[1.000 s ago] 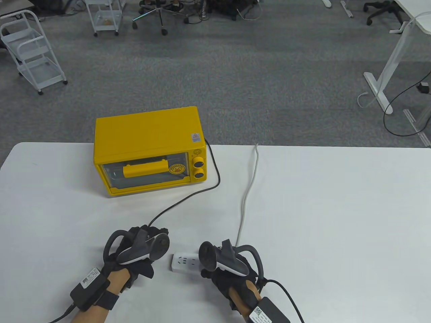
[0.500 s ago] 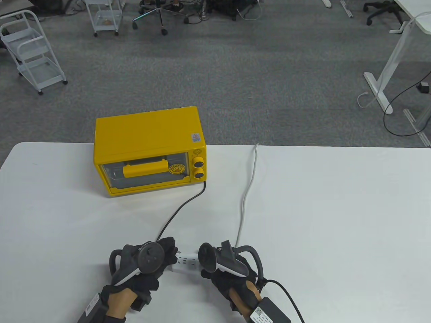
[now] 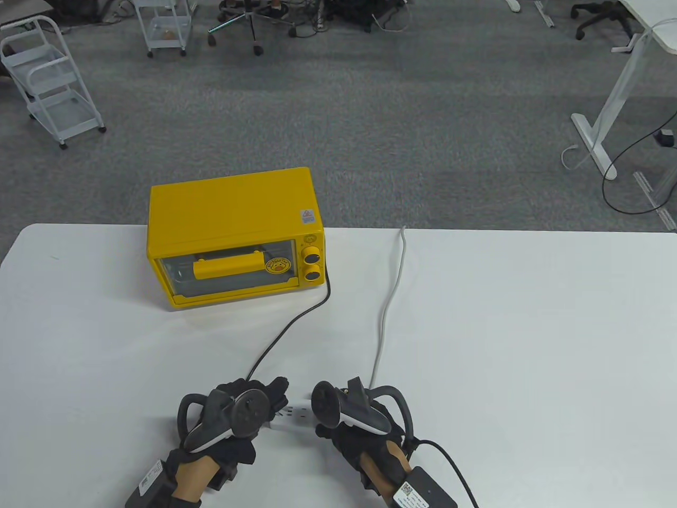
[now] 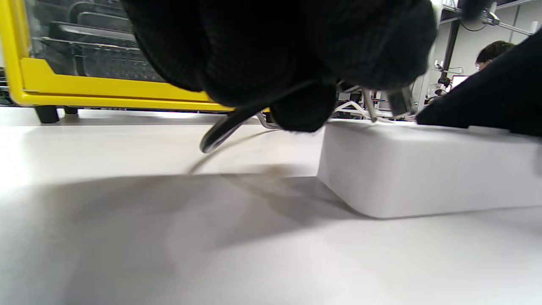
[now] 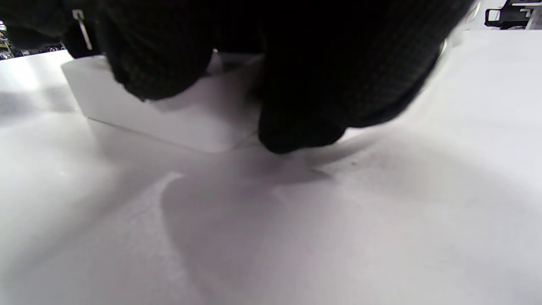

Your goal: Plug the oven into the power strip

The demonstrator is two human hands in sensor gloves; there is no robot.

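Observation:
The yellow oven [image 3: 232, 238] stands at the table's back left, also seen in the left wrist view [image 4: 84, 80]. Its black cord [image 3: 288, 328] runs down to my left hand [image 3: 272, 397]. That hand grips the oven plug. In the left wrist view, the plug's metal prongs [image 4: 372, 106] point down just above the top of the white power strip [image 4: 423, 169] at its left end. My right hand [image 3: 338, 420] grips the power strip [image 3: 297, 413] at its right end and presses it on the table, as the right wrist view [image 5: 169, 114] shows.
The strip's white cable [image 3: 389, 301] runs from my right hand up to the table's far edge. The white table [image 3: 529, 344] stretches to the right. Carts and chairs stand on the grey floor beyond.
My left hand has moved right with the plug, from left of the power strip to over its left end. The black cord has shifted with it. My right hand has stayed put.

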